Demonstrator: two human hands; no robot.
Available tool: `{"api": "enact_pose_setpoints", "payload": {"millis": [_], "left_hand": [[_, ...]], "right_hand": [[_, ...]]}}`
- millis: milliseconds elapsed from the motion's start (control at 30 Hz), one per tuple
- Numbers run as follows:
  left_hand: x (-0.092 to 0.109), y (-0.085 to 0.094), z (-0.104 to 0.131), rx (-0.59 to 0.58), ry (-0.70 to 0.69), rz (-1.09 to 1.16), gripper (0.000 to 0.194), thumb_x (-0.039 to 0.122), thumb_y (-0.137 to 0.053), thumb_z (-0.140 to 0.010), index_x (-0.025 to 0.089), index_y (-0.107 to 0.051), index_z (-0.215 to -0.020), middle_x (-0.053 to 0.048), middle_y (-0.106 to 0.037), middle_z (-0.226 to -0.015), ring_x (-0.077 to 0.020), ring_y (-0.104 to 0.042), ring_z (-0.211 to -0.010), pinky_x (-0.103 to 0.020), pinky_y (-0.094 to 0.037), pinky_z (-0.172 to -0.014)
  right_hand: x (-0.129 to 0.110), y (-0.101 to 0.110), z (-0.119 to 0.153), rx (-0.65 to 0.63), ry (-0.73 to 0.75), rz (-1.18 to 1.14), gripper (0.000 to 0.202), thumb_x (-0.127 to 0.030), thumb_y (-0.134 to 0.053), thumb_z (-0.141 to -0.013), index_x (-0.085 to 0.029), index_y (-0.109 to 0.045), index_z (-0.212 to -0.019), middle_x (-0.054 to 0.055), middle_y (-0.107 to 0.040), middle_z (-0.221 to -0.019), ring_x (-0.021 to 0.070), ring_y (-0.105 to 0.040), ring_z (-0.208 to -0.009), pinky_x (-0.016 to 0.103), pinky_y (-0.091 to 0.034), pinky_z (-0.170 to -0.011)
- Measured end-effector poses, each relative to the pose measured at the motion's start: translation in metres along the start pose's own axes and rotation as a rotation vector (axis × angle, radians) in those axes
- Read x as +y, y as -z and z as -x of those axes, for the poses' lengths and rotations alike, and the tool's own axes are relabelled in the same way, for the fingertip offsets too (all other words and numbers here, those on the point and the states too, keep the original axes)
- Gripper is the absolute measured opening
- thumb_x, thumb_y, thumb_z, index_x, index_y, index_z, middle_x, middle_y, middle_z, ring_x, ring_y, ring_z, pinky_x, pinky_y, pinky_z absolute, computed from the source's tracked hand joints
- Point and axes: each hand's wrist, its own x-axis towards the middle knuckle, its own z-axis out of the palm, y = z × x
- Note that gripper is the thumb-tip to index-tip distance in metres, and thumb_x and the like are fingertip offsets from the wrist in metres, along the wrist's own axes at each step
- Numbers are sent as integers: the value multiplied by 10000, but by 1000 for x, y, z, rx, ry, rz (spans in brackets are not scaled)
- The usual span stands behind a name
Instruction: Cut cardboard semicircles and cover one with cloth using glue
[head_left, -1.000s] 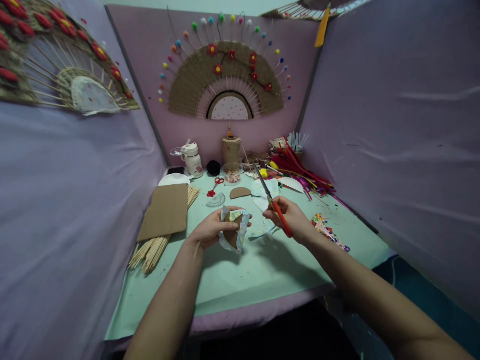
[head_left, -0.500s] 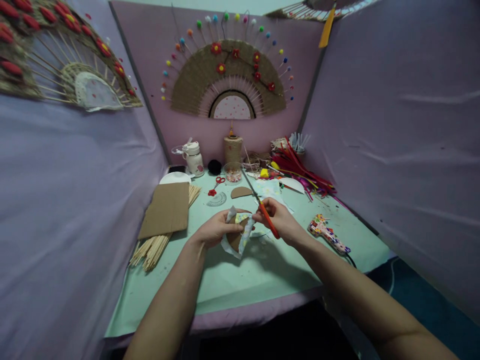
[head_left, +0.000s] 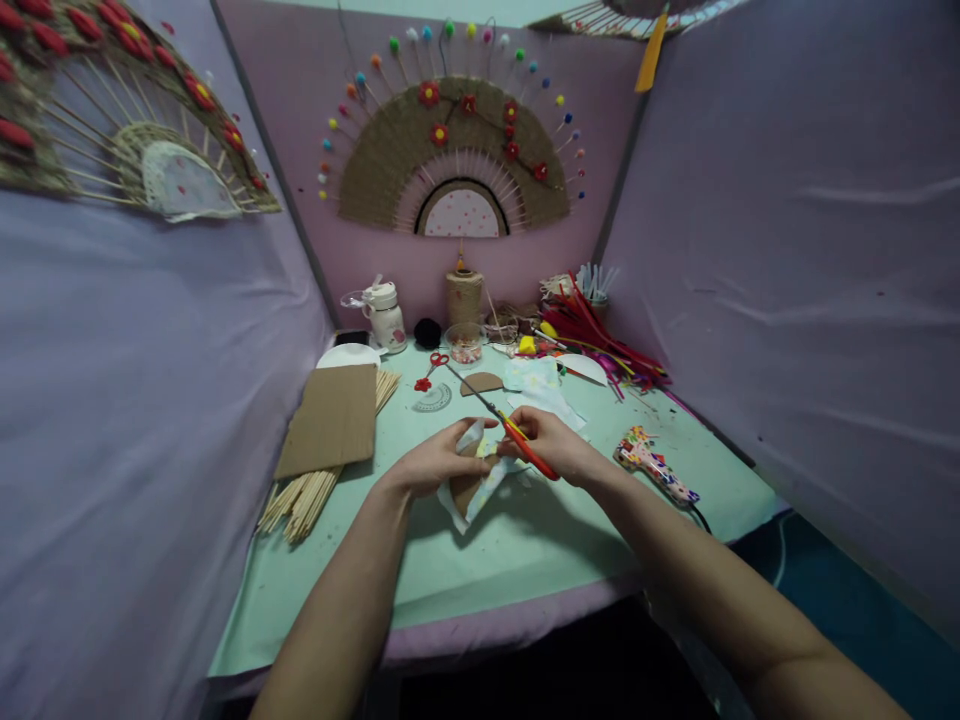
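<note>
My left hand (head_left: 435, 462) grips a small brown cardboard piece (head_left: 463, 490) with patterned fabric (head_left: 480, 498) around its edges, held above the table. In my right hand (head_left: 551, 443) are red-handled scissors (head_left: 529, 450), their blades (head_left: 474, 390) pointing up and to the left, past the fabric. The right fingertips are close to the fabric's right side; whether they pinch it is hard to make out. Beyond my hands lie a cardboard half-circle (head_left: 481, 384), a clear protractor (head_left: 433, 398) and a smaller pair of red scissors (head_left: 432, 370).
To the left, a cardboard sheet (head_left: 330, 420) lies over a bundle of wooden sticks (head_left: 304, 505). A speckled glue gun (head_left: 655, 468) with a cord rests at the right. Along the back stand a white bottle (head_left: 386, 320), a twine spool (head_left: 465, 297) and red pipe cleaners (head_left: 592, 330).
The scissors in my right hand have tilted further left, their tips now lower. The fabric-edged cardboard has turned slightly, with its lower corner a little further down and left.
</note>
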Motion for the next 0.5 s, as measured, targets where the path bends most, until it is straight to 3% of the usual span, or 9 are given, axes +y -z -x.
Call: {"api": "enact_pose_setpoints", "payload": {"millis": [167, 267, 400, 500], "left_hand": [[6, 13, -2, 119, -137, 420, 541, 492, -738, -716, 185, -620, -1145, -103, -668, -1131, -254, -647, -1004, -389, -506, -881], [0, 4, -12, 137, -169, 476, 495, 405, -808, -663, 181, -655, -1076, -109, -683, -1129, -262, -620, -1094, -388, -462, -950], [-16, -23, -28, 253, -235, 467, 385, 343, -860, -585, 146, -690, -869, -70, -725, -952, -188, -655, -926, -298, -473, -888], [-22, -32, -33, 305, -230, 473, 336, 358, -826, -632, 120, -689, -826, -56, -720, -806, -137, -642, -749, -261, -494, -799]], "right_hand": [[3, -10, -9, 295, 61, -400, 418, -406, -803, -598, -217, -462, -749, -88, -493, -521, 73, -419, -420, 202, -312, -401], [7, -22, -13, 378, 137, -540, 390, -412, -794, -617, -203, -488, -737, -49, -541, -561, 103, -500, -486, 231, -404, -455], [11, -46, -12, 420, 160, -530, 352, -408, -779, -633, -192, -525, -744, -30, -569, -589, 121, -538, -518, 245, -435, -484], [12, -58, -10, 381, 140, -456, 350, -421, -750, -674, -201, -502, -783, -30, -572, -604, 119, -529, -501, 240, -415, -464]]}}
